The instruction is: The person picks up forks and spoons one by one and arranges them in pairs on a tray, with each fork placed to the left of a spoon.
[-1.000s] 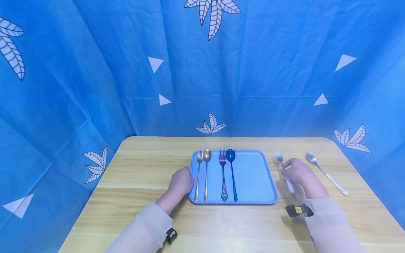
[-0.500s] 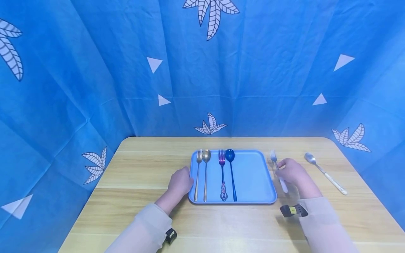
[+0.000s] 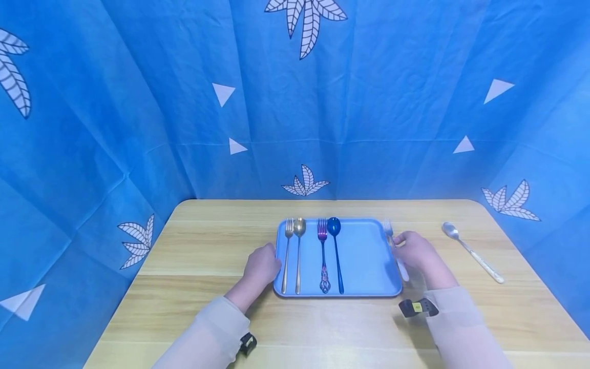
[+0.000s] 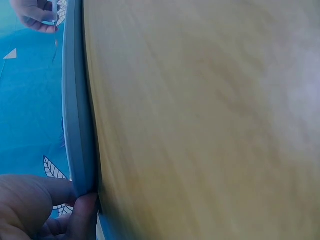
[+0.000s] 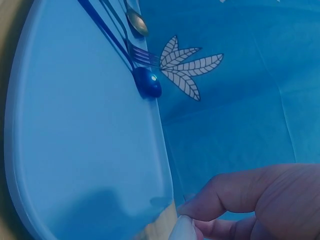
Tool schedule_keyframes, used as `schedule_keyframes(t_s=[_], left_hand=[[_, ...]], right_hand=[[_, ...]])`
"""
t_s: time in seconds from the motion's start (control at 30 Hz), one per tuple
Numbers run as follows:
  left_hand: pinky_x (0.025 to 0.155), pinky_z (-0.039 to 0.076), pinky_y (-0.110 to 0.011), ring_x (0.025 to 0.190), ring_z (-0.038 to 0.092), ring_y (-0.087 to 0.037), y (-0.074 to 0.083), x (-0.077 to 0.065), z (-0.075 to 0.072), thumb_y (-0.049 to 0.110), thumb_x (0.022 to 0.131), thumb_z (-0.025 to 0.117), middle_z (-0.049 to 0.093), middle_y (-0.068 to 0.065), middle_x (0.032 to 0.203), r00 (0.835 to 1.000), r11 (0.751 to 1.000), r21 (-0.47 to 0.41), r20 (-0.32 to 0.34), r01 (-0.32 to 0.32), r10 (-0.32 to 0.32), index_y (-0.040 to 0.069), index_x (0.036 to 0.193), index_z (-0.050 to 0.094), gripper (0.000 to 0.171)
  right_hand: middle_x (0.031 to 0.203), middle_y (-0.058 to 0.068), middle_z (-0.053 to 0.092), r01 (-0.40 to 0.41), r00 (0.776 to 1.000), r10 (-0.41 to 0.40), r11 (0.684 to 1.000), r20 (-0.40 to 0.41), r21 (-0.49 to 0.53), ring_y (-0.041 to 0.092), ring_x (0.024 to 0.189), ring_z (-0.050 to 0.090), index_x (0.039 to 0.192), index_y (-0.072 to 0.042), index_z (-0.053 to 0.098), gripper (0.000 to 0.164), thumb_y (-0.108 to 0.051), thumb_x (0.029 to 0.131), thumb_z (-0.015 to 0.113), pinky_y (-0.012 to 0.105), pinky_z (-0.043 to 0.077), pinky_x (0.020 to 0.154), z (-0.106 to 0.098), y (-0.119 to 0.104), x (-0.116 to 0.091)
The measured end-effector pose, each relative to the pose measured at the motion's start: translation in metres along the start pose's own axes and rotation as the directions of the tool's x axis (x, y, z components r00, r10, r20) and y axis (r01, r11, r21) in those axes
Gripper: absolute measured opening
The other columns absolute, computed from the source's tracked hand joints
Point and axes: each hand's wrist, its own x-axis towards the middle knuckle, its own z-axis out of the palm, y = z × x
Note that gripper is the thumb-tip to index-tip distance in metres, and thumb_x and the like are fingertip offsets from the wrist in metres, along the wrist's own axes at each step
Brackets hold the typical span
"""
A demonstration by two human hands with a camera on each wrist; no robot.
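Observation:
A light blue tray (image 3: pixel 366 261) lies in the middle of the table in the head view. My left hand (image 3: pixel 261 264) pinches its left rim; the left wrist view shows finger and thumb on the tray edge (image 4: pixel 80 125). At the tray's right edge, my right hand (image 3: pixel 415 252) holds a white-handled fork (image 3: pixel 403 270), tines pointing away and overlapping the rim. Between the right fingertips, the right wrist view has the white handle (image 5: pixel 183 230). On the tray stand, left to right, a gold fork (image 3: pixel 289 228), gold spoon (image 3: pixel 299 227), purple fork (image 3: pixel 322 229) and blue spoon (image 3: pixel 334 226).
A silver spoon (image 3: pixel 475 253) with a pale patterned handle lies on the wooden table (image 3: pixel 322 333), right of my right hand. Blue printed cloth (image 3: pixel 392 102) hangs behind the table and along both sides.
My right hand has moved left with the white-handled fork, from the table beside the tray to the tray's right rim. The left hand keeps its grip on the tray.

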Motion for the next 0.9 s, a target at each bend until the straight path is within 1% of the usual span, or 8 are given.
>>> schedule_keyframes(t_s=[0.13,0.3,0.37,0.63,0.9], left_hand=[[0.060,0.048,-0.034,0.066,0.054,-0.022,0.000,0.000,0.000,0.008,0.091,0.062,0.055,-0.006,0.074,1.000,1.000,-0.004,0.003,0.007,-0.007,0.002,0.092,0.058,0.007],[0.059,0.048,-0.033,0.066,0.054,-0.022,-0.001,0.001,0.000,0.008,0.092,0.061,0.055,-0.006,0.073,1.000,1.000,0.004,0.005,0.006,-0.006,0.003,0.092,0.058,0.007],[0.058,0.047,-0.033,0.065,0.054,-0.022,-0.001,0.001,0.001,0.008,0.092,0.061,0.054,-0.006,0.073,1.000,1.000,0.009,0.006,0.005,-0.005,0.003,0.091,0.057,0.006],[0.059,0.048,-0.033,0.066,0.054,-0.022,0.000,0.000,-0.001,0.007,0.092,0.060,0.055,-0.006,0.073,1.000,1.000,-0.002,0.015,0.015,-0.015,0.002,0.093,0.058,0.006],[0.058,0.047,-0.033,0.066,0.054,-0.022,0.001,0.000,-0.001,0.007,0.092,0.060,0.055,-0.006,0.073,1.000,1.000,-0.003,0.012,0.018,-0.018,0.003,0.092,0.058,0.005]], right_hand=[[0.107,0.026,0.065,-0.003,1.000,0.003,1.000,0.001,0.009,0.039,0.096,0.062,0.119,0.011,0.055,0.039,-0.013,0.090,0.061,0.051,0.051,0.081,0.004,-0.003,0.001],[0.109,0.025,0.065,0.001,1.000,-0.002,1.000,0.002,0.019,0.038,0.096,0.062,0.119,0.011,0.055,0.038,-0.012,0.088,0.063,0.050,0.051,0.082,0.009,-0.006,0.001],[0.108,0.025,0.065,0.004,1.000,-0.004,1.000,0.005,0.023,0.036,0.094,0.063,0.119,0.010,0.055,0.038,-0.012,0.089,0.063,0.049,0.052,0.080,0.011,-0.006,0.001],[0.094,0.018,0.064,-0.005,1.000,0.004,0.998,0.018,0.063,0.027,0.079,0.062,0.118,0.009,0.055,0.037,-0.009,0.087,0.063,0.037,0.053,0.067,0.018,-0.011,0.002],[0.089,0.017,0.063,0.009,1.000,-0.010,0.997,0.019,0.073,0.026,0.075,0.062,0.119,0.011,0.054,0.038,-0.006,0.086,0.063,0.035,0.054,0.064,0.023,-0.015,0.003]])
